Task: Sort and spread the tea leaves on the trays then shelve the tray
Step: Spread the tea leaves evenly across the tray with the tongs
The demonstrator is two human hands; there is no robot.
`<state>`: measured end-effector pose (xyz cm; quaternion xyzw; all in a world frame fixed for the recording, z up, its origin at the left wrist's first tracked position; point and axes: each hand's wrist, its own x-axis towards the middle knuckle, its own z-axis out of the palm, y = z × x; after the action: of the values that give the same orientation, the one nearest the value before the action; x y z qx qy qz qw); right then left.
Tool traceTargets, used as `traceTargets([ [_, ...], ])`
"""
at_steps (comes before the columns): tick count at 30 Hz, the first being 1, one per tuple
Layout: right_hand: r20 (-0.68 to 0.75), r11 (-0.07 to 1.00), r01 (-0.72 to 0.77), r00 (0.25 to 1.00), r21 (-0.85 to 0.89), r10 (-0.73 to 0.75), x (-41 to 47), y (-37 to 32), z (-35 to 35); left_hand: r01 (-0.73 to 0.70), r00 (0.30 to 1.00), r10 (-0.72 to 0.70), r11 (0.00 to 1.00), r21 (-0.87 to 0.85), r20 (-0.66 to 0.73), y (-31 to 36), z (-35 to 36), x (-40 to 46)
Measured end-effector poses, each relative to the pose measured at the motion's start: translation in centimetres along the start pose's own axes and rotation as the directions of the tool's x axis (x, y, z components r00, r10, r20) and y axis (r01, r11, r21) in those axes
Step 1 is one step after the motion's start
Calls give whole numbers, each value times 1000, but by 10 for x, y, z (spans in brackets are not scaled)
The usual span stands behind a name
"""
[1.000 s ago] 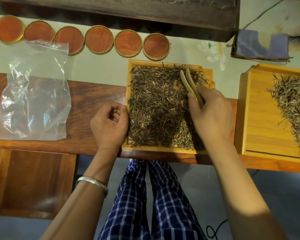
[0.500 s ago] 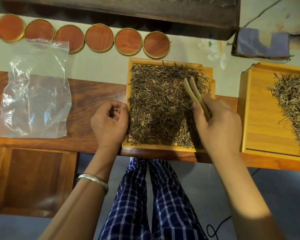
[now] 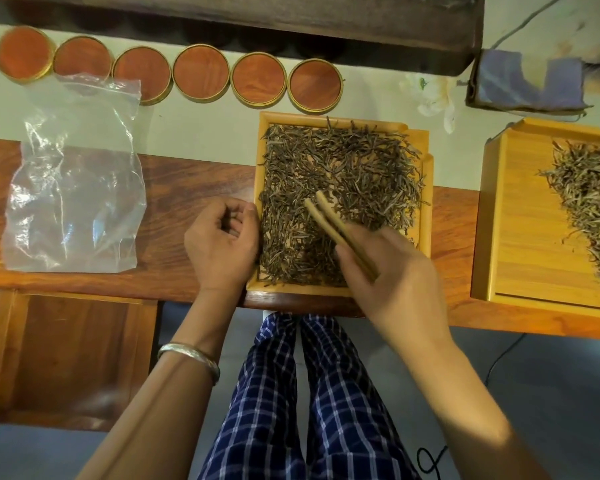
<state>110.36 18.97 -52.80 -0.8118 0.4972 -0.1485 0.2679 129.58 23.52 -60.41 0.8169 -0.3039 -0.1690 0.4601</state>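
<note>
A yellow wooden tray [image 3: 426, 188] sits at the table's front edge, its floor almost covered with dark tea leaves [image 3: 354, 168]. My right hand [image 3: 395, 275] grips wooden tongs [image 3: 329, 220] whose tips rest on the leaves near the tray's middle. My left hand [image 3: 222, 240] is curled against the tray's left rim, steadying it. A second yellow tray [image 3: 520, 220] stands at the right with a paler heap of tea leaves [image 3: 596, 202] on its right side.
A crumpled clear plastic bag [image 3: 73, 188] lies on the table at the left. Several round wood-lidded tins [image 3: 201, 72] line the back. A blue cloth [image 3: 527, 81] and white paper [image 3: 433, 95] lie at the back right. My checked trouser legs show below the table edge.
My right hand has pulled the tongs from the tray's far right corner toward me and leftward to the middle of the leaves. My left hand has stayed on the rim.
</note>
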Motion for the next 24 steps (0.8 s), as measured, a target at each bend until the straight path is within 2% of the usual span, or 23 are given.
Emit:
traceTargets([
  [3, 86, 1000, 3, 996, 4, -3, -11, -8, 7, -9, 1000, 9, 1000, 3, 1, -2, 0, 0],
  [6, 110, 999, -26, 994, -24, 28, -15, -4, 7, -6, 1000, 6, 1000, -1, -2, -2, 0, 0],
  [10, 26, 999, -49, 998, -10, 49, -26, 14, -6, -20, 1000, 20, 1000, -22, 2, 2, 0, -1],
  [15, 15, 995, -91, 996, -42, 92, -43, 29, -15, -13, 1000, 13, 1000, -28, 9, -1, 1, -1],
  [20, -64, 995, -103, 993, -20, 101, -52, 35, -22, -7, 1000, 7, 1000, -28, -3, -5, 2, 1],
  [24, -29, 991, -118, 993, -57, 116, -51, 36, -24, -5, 1000, 5, 1000, -19, -7, -7, 2, 1],
])
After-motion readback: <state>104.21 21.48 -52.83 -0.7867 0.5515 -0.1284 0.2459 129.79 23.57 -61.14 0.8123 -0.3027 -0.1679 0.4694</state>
